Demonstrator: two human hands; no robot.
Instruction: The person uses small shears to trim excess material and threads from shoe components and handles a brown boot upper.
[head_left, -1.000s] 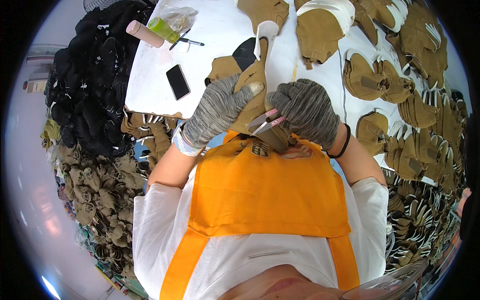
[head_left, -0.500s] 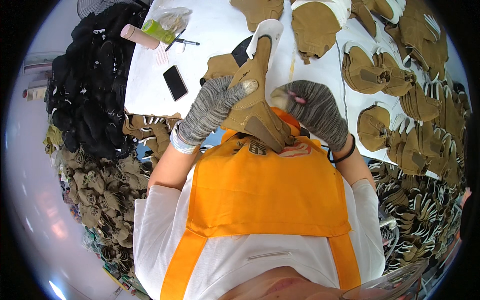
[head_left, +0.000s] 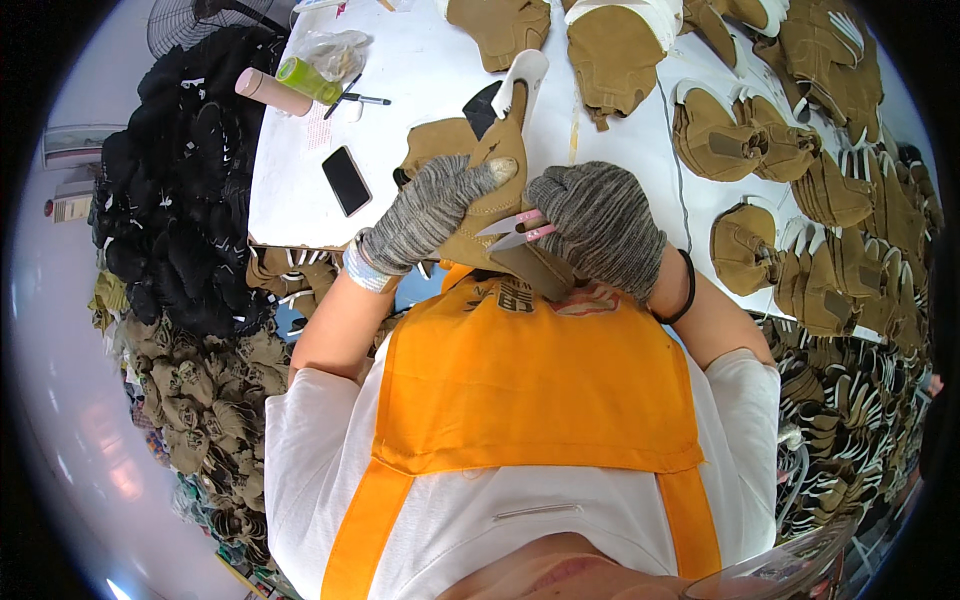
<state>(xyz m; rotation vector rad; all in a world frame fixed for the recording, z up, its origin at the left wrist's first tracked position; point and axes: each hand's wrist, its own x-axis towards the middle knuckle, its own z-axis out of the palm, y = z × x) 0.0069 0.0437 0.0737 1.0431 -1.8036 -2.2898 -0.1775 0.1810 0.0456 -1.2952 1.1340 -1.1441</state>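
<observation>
A brown shoe upper [head_left: 458, 137] with a white tongue-like piece at its far end is held up over the table's near edge, in front of my orange apron. My left hand [head_left: 432, 205], in a grey knit glove, grips its left side, the thumb lying across the top. In my gloved right hand [head_left: 607, 222] is a pair of small thread snips [head_left: 516, 230] with pink handles. Their blades point left, slightly apart, over the upper's surface. Whether they touch it I cannot tell. The right fingertips are mostly hidden behind the hand.
Brown shoe uppers [head_left: 722, 137] lie in groups along the right of the white table [head_left: 400, 75]. A phone [head_left: 346, 181], a pink bottle [head_left: 272, 91], a green bottle [head_left: 308, 80] and pens [head_left: 362, 99] sit at the left. Black uppers [head_left: 190, 170] are heaped beyond the left edge.
My right hand has turned and come left onto the upper, bringing the snips' blades into view. The upper has tilted and shows more of its left part. My left hand keeps its grip.
</observation>
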